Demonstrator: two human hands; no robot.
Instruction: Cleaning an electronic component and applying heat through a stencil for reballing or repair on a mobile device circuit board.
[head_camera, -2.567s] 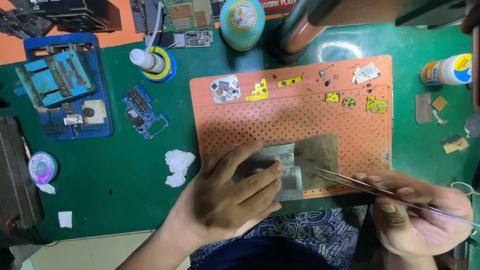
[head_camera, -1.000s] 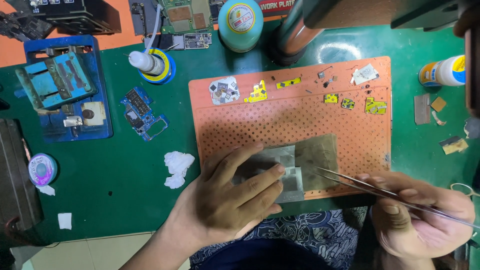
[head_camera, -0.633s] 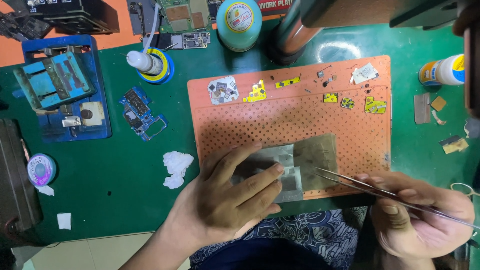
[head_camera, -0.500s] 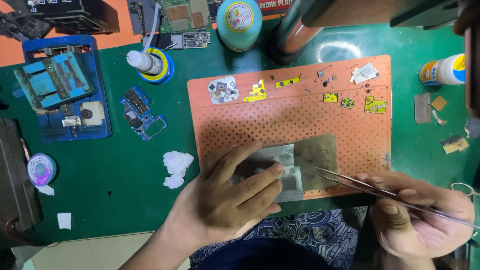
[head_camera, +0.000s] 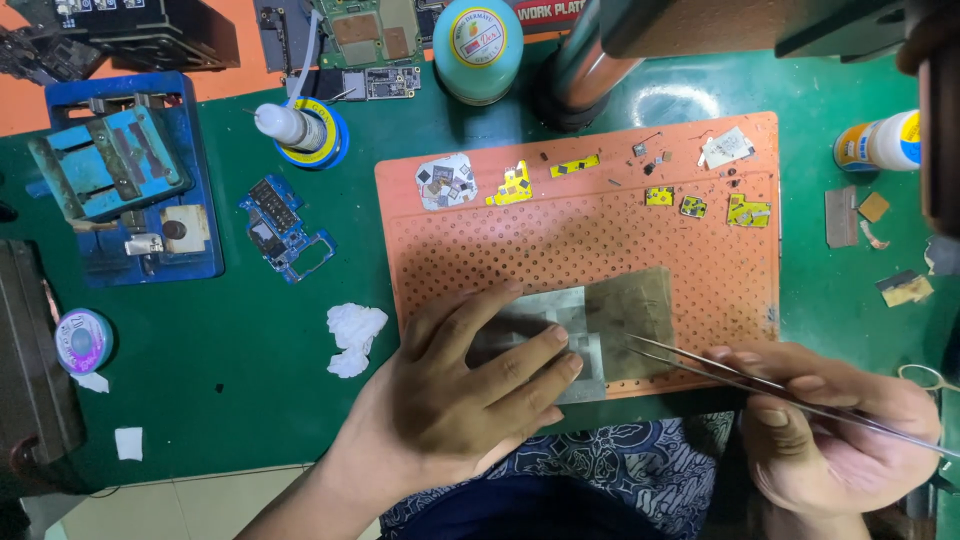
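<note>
My left hand (head_camera: 470, 385) lies flat on a thin metal stencil plate (head_camera: 625, 305) and presses it against the orange perforated mat (head_camera: 560, 230). My right hand (head_camera: 830, 440) grips a pair of fine metal tweezers (head_camera: 720, 370). Their tips rest at the plate's middle, just right of my left fingertips. Whatever lies under the plate is hidden by my fingers.
Small chips and yellow parts (head_camera: 515, 185) line the mat's far edge. On the green table are a white tissue wad (head_camera: 352, 335), a blue circuit frame (head_camera: 280, 228), a blue fixture tray (head_camera: 125, 180), a teal round tin (head_camera: 478, 45), a small bottle (head_camera: 880, 145) and a solder-wire spool (head_camera: 80, 338).
</note>
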